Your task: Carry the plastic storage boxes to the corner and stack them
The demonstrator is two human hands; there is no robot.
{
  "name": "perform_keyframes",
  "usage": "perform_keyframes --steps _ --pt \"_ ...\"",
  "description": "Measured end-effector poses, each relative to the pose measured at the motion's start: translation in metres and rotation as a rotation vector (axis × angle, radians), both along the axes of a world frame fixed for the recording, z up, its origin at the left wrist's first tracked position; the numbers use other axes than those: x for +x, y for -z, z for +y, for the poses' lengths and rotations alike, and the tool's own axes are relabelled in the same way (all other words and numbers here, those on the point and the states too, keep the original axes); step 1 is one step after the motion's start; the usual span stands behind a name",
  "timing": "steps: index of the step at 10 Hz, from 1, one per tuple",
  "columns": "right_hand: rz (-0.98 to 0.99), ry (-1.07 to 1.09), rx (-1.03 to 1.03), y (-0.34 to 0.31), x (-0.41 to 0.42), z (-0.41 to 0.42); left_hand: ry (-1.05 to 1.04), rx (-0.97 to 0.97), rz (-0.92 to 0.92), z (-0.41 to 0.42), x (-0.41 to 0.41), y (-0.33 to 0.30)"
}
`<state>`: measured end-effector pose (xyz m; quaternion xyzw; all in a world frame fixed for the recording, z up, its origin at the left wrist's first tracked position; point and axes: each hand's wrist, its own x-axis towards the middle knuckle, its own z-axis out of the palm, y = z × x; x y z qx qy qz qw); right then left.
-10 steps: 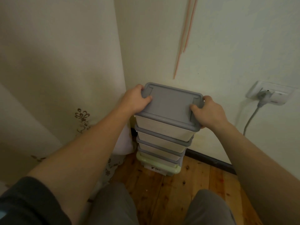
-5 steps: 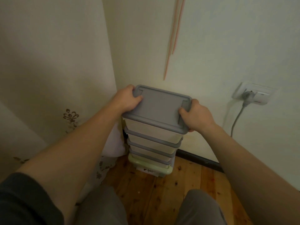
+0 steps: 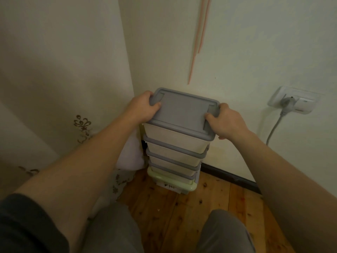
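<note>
A stack of several plastic storage boxes stands in the room corner on the wooden floor. The top box [image 3: 182,114] is pale with a grey lid and sits on the grey-lidded boxes [image 3: 175,157] below it. The bottom box [image 3: 189,187] has a light green rim and a white label. My left hand [image 3: 141,108] grips the lid's left end, thumb on top. My right hand [image 3: 226,121] grips the lid's right end, thumb on the lid.
A white curtain [image 3: 63,88] with embroidered flowers hangs at the left, its hem bunched beside the stack. A wall socket [image 3: 295,102] with a grey plug and cable is at the right. Dark skirting [image 3: 229,178] runs along the wall. My knees [image 3: 116,229] are below.
The view has shifted slightly; the stack and both hands now sit a little lower and left in frame than a second ago. Both hands keep the same grip on the top box.
</note>
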<state>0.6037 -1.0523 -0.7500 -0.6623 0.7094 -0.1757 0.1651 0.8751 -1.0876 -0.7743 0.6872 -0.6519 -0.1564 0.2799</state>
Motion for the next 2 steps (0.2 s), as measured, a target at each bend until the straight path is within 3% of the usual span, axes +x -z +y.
perform_keyframes --steps 2 --pt "0.153 -0.012 -0.062 -0.0051 -0.0046 -0.0152 -0.057 -0.023 0.021 -0.0017 0.0088 -0.0059"
